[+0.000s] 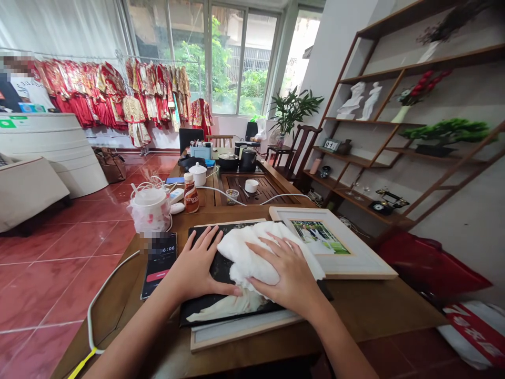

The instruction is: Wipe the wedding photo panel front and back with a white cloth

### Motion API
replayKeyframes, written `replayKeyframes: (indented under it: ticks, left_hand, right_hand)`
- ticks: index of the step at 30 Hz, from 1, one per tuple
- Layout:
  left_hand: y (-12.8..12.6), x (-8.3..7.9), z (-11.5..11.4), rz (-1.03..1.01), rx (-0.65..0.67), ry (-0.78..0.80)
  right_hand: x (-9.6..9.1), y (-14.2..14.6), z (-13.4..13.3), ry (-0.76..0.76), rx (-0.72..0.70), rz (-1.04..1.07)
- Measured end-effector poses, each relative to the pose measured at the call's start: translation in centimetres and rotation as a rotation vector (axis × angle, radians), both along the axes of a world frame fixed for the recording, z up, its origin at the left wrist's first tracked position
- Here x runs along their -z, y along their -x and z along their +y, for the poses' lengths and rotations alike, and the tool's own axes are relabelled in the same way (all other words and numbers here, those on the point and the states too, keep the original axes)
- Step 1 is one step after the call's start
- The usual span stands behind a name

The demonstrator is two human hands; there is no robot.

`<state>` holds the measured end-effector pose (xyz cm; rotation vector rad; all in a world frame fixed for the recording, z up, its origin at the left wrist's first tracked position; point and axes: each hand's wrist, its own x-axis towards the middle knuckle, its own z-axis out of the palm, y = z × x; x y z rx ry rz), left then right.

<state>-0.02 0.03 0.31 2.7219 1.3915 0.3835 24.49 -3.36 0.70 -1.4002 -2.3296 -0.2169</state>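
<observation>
A bunched white cloth [252, 252], soft and fluffy, lies on a black flat panel [223, 271]. My right hand [290, 271] grips the cloth from above, its fingers spread over the top and the thumb at the near side. Flat on the panel's left part rests my left hand [203, 263], fingers apart, the thumb tip by the cloth's lower edge. A thinner, off-white crumpled piece [224, 308] trails along the panel's near edge; whether it joins the cloth I cannot tell. Under the panel, a pale wooden frame [236, 334] shows at the near side.
To the right lies a framed photo [327, 237]. A phone [160, 263], a plastic-lined bin [152, 208], a brown-labelled bottle [191, 195] and a white lidded cup [198, 173] stand leftward and behind. A white cable [90, 316] loops along the left edge. Behind is a tea tray [236, 184].
</observation>
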Motion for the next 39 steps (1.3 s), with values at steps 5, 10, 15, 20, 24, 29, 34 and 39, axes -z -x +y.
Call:
replayKeyframes:
  ticks: [5,10,15,20,24,29,34,39]
  left_hand:
    - [0.2,0.3,0.0,-0.003,0.012,-0.007]
    - [0.2,0.4,0.0,-0.019,-0.001,-0.016]
    - [0.2,0.2,0.1,-0.025,-0.011,-0.014]
    - [0.1,0.3,0.1,-0.034,-0.036,-0.014]
    - [0.2,0.6,0.2,-0.025,-0.041,-0.026]
    - [0.2,0.5,0.1,-0.013,-0.029,-0.026]
    - [0.0,0.1,0.0,-0.021,-0.018,-0.008]
    - [0.0,0.1,0.0,-0.021,-0.032,0.004]
  right_hand:
    - [0.3,-0.4,-1.7,0.002,-0.009,-0.025]
    - [0.0,-0.1,-0.5,-0.004,-0.001,-0.019]
    - [-0.3,0.7,1.4,-0.021,0.011,0.018]
    - [-0.1,0.6,0.6,-0.015,0.003,0.012]
    - [0.3,0.1,-1.2,-0.009,-0.007,-0.014]
    - [0.2,-0.1,-1.3,-0.024,-0.001,-0.013]
    - [-0.2,0.1,1.0,-0.028,0.033,0.021]
    - [-0.1,0.1,1.6,-0.039,0.039,0.030]
